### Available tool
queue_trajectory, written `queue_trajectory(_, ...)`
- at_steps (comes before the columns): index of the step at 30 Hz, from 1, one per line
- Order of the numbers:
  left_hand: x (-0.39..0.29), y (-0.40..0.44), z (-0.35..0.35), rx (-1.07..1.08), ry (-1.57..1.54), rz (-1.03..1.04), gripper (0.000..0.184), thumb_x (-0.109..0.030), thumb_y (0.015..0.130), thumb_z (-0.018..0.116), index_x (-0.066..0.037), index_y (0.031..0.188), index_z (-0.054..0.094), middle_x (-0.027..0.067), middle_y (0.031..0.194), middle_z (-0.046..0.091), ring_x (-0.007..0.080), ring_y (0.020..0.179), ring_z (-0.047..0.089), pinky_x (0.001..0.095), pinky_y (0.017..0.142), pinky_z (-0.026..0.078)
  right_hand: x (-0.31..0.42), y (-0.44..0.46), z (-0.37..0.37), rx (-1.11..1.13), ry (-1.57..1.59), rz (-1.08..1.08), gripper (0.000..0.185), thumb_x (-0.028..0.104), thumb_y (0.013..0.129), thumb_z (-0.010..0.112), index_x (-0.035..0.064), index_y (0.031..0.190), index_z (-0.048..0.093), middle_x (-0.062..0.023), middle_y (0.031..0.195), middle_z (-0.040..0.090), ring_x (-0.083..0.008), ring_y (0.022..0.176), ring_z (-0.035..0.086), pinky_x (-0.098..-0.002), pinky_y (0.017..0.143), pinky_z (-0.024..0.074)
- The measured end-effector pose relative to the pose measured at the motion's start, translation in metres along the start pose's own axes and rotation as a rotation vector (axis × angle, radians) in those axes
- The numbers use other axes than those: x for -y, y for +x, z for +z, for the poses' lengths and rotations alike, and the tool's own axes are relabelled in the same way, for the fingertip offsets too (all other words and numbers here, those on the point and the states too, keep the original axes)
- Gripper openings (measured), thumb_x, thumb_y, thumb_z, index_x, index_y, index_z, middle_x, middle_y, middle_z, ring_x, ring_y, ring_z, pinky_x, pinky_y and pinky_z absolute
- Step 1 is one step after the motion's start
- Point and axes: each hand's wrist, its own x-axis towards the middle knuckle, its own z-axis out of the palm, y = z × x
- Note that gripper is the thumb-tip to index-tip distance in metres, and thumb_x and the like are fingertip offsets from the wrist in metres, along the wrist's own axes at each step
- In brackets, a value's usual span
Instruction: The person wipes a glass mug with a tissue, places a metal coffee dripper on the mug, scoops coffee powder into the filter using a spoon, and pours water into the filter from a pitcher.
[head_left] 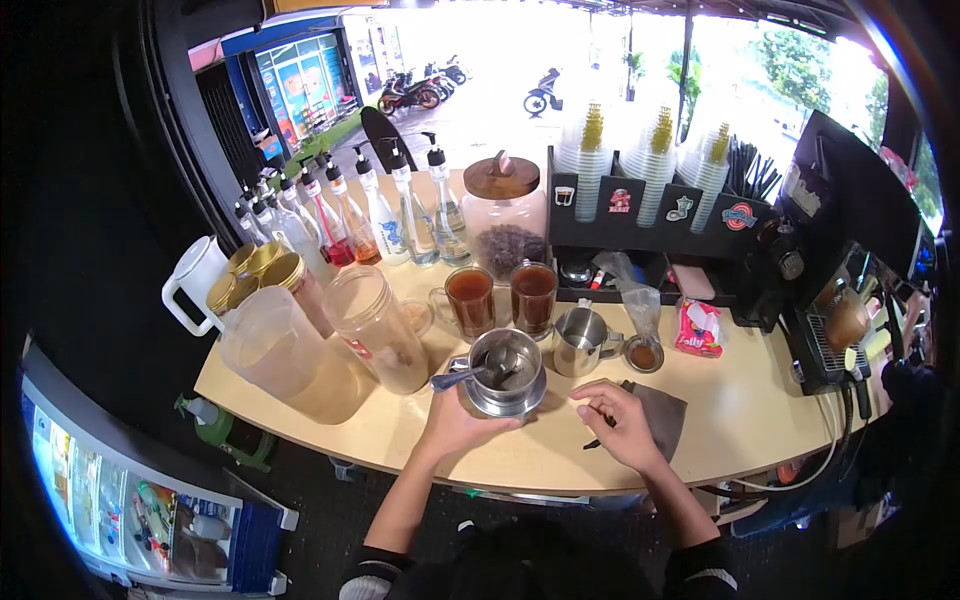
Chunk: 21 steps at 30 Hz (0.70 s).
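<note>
One pale, curved wooden counter, left hand at seven o'clock, right hand at four, its fingers loosely parted, shiny round steel cup central in left fingers' grasp, two brown-filled clear glass mugs at twelve, silver spoon inside cup.

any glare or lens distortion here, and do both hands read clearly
Head view: daylight blows out nearly white around the scooter; head view: wide-angle distortion seems to bow the counter; head view: left hand and right hand look well lit, fairly sharp.
</note>
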Motion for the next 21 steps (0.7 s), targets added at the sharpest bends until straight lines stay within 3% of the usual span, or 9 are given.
queue_trajectory(5, 0.014, 0.007, 0.005, -0.099, 0.136, -0.028, 0.097, -0.037, 0.049, 0.09, 0.002, 0.124, 0.043, 0.0195, 0.121, 0.049, 0.0309, 0.117, 0.048, 0.0416, 0.1, 0.037, -0.008, 0.001, -0.017, -0.05, -0.132, 0.095, 0.019, 0.004, 0.083, 0.063, 0.0021, 0.102, 0.06, -0.007, 0.083, 0.06, -0.0087, 0.069, 0.055, -0.0244, 0.06, 0.0456)
queue_trajectory(7, 0.016, 0.008, 0.004, -0.08, 0.14, -0.008, 0.1, -0.037, 0.05, 0.09, 0.003, 0.126, 0.04, 0.0203, 0.123, 0.048, 0.0311, 0.118, 0.046, 0.0418, 0.101, 0.036, -0.013, 0.007, -0.034, -0.323, -0.378, -0.002, 0.027, 0.004, 0.079, 0.067, 0.0027, 0.104, 0.057, -0.0107, 0.085, 0.06, -0.0178, 0.073, 0.059, -0.029, 0.065, 0.0472)
queue_trajectory(9, 0.018, 0.008, 0.002, -0.061, 0.145, 0.01, 0.102, -0.036, 0.05, 0.09, 0.004, 0.128, 0.038, 0.021, 0.126, 0.046, 0.0313, 0.12, 0.045, 0.0419, 0.102, 0.036, -0.024, 0.013, -0.06, -0.433, -0.711, -0.196, 0.034, 0.004, 0.075, 0.07, 0.0013, 0.105, 0.054, -0.0142, 0.092, 0.059, -0.029, 0.084, 0.058, -0.0365, 0.073, 0.0475)
queue_trajectory(10, 0.019, 0.006, 0.001, -0.04, 0.124, 0.005, 0.106, -0.035, 0.05, 0.09, 0.003, 0.131, 0.034, 0.0204, 0.128, 0.044, 0.0309, 0.122, 0.043, 0.0416, 0.104, 0.034, -0.033, 0.013, -0.068, -0.447, -0.77, -0.085, 0.046, 0.01, 0.07, 0.075, -0.0013, 0.107, 0.051, -0.0174, 0.098, 0.058, -0.036, 0.093, 0.056, -0.0423, 0.08, 0.0457)
queue_trajectory(11, 0.021, 0.004, 0.001, -0.024, 0.112, 0.001, 0.108, -0.035, 0.051, 0.09, 0.003, 0.133, 0.032, 0.0201, 0.129, 0.043, 0.0307, 0.123, 0.042, 0.0414, 0.105, 0.033, -0.039, 0.012, -0.07, -0.452, -0.772, -0.078, 0.046, 0.01, 0.07, 0.075, -0.0013, 0.107, 0.051, -0.0174, 0.098, 0.058, -0.036, 0.093, 0.056, -0.0423, 0.08, 0.0457)
queue_trajectory(14, 0.026, 0.001, -0.001, -0.031, 0.069, 0.01, 0.113, -0.032, 0.051, 0.09, 0.001, 0.138, 0.025, 0.0181, 0.133, 0.039, 0.0293, 0.127, 0.039, 0.0404, 0.107, 0.03, -0.058, 0.016, -0.074, -0.455, -0.989, 0.003, 0.071, 0.027, 0.063, 0.082, -0.0021, 0.114, 0.042, -0.0216, 0.097, 0.056, -0.0389, 0.095, 0.055, -0.0464, 0.076, 0.0468)
queue_trajectory(21, 0.024, -0.001, -0.009, -0.057, 0.035, 0.074, 0.114, -0.03, 0.052, 0.09, -0.001, 0.14, 0.024, 0.0148, 0.135, 0.036, 0.0272, 0.127, 0.037, 0.0388, 0.108, 0.03, -0.077, 0.033, -0.078, -0.488, -0.952, 0.162, 0.075, 0.029, 0.061, 0.083, -0.0009, 0.115, 0.04, -0.0233, 0.098, 0.057, -0.0398, 0.094, 0.057, -0.0471, 0.074, 0.0478)
